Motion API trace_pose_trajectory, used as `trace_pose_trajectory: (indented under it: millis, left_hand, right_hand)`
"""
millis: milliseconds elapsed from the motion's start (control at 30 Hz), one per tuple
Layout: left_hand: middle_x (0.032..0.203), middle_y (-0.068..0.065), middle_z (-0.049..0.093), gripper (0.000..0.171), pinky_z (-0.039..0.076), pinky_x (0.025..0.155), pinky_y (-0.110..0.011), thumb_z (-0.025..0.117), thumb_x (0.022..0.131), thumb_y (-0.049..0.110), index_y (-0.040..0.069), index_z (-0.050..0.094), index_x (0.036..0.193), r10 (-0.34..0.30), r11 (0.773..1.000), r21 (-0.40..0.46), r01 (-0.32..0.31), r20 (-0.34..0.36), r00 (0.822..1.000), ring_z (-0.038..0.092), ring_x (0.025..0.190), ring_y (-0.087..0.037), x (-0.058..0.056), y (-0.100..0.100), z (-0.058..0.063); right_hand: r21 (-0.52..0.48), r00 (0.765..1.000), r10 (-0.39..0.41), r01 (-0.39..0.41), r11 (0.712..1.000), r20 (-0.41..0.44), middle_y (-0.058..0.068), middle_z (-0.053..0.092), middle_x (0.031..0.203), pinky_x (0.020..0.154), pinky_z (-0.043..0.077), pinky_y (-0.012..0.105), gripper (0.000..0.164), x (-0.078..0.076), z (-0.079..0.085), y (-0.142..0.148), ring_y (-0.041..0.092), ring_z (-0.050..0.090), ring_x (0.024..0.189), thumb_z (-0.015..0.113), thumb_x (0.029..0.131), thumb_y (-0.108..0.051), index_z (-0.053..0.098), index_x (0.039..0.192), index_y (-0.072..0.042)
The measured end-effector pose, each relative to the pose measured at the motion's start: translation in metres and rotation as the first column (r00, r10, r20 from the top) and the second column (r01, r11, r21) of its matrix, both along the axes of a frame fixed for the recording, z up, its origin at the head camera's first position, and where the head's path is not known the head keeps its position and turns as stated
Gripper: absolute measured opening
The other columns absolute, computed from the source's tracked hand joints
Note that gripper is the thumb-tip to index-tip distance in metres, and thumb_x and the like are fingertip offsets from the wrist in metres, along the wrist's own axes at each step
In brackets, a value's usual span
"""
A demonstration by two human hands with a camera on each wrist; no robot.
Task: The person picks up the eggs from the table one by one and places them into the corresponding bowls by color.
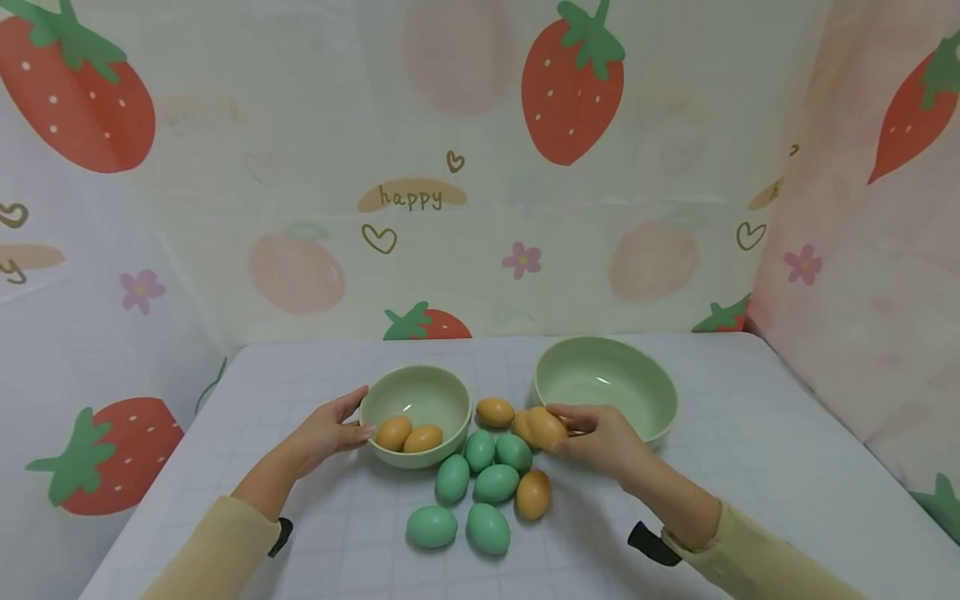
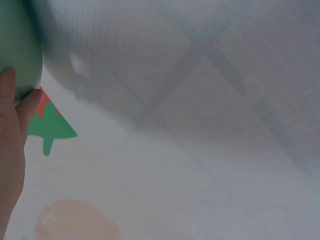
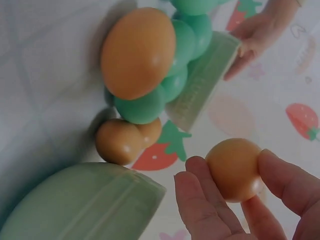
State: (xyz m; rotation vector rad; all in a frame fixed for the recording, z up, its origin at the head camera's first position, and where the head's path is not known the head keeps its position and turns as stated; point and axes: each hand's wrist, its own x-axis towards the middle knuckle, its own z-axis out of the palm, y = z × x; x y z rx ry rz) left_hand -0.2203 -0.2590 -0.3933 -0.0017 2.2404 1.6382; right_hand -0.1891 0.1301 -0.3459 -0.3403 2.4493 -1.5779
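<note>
My left hand (image 1: 324, 432) grips the left side of the smaller pale green bowl (image 1: 459, 385), thumb near the front rim; the left wrist view catches only a strip of the bowl's outside (image 2: 22, 45). Two brown eggs lie in that bowl. Between right thumb and fingers, my right hand (image 1: 603, 440) pinches a brown egg (image 3: 234, 170), raised off the table in the right wrist view. Behind the held egg, another brown egg (image 1: 521, 427) is partly hidden. One brown egg (image 1: 495, 412) rests farther back, another (image 1: 533, 495) nearer me. Several green eggs (image 1: 497, 483) lie between the hands.
A larger pale green bowl (image 1: 652, 375) stands at the back right, just behind my right hand, with no eggs visible inside. The white gridded tablecloth (image 1: 315, 533) covers the table, and a strawberry-patterned curtain (image 1: 315, 167) hangs behind and at both sides.
</note>
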Motion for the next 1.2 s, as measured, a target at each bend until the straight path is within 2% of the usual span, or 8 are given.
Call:
trace_pose_trajectory:
  millis: [300,733,1033,1200]
  left_hand:
    - [0.16,-0.023,0.003,0.083,0.046,0.1,-0.037,0.064,0.094,0.005,0.001,0.008,0.155,0.002,1.0,0.001,-0.002,-0.005,1.0,0.017,0.142,-0.043,0.002,-0.001,0.003]
    - [0.16,-0.022,0.006,0.082,0.046,0.1,-0.038,0.065,0.093,0.006,0.003,0.011,0.155,0.025,1.0,-0.012,-0.025,-0.002,1.0,0.018,0.143,-0.042,0.005,0.0,0.001]
    - [0.16,-0.023,0.005,0.082,0.046,0.1,-0.037,0.064,0.094,0.006,0.003,0.01,0.155,0.011,1.0,-0.002,-0.011,-0.008,1.0,0.017,0.143,-0.042,0.003,0.001,0.001]
    - [0.16,-0.022,0.006,0.081,0.047,0.099,-0.036,0.063,0.094,0.005,0.004,0.011,0.155,0.027,1.0,-0.008,-0.027,0.005,1.0,0.018,0.143,-0.041,0.004,0.001,0.0]
  right_hand:
    - [-0.08,0.999,0.006,-0.002,0.997,0.052,0.026,0.061,0.124,0.086,0.052,0.027,0.053,-0.009,0.007,-0.009,0.027,0.06,0.112,0.073,0.082,-0.002,0.057,0.133,0.002]
    - [-0.1,0.993,-0.006,0.018,0.995,0.119,0.028,0.058,0.127,0.084,0.055,0.03,0.051,-0.016,0.013,-0.019,0.028,0.059,0.111,0.07,0.083,0.003,0.058,0.132,0.001]
    - [-0.111,0.993,0.022,-0.009,0.994,0.114,0.025,0.059,0.126,0.082,0.054,0.03,0.052,-0.021,0.015,-0.021,0.019,0.062,0.096,0.072,0.083,0.0,0.058,0.133,-0.002]
    - [-0.123,0.992,0.046,-0.032,0.992,0.117,0.024,0.061,0.122,0.081,0.054,0.03,0.053,-0.021,0.016,-0.024,0.018,0.062,0.092,0.071,0.081,0.001,0.058,0.133,-0.001]
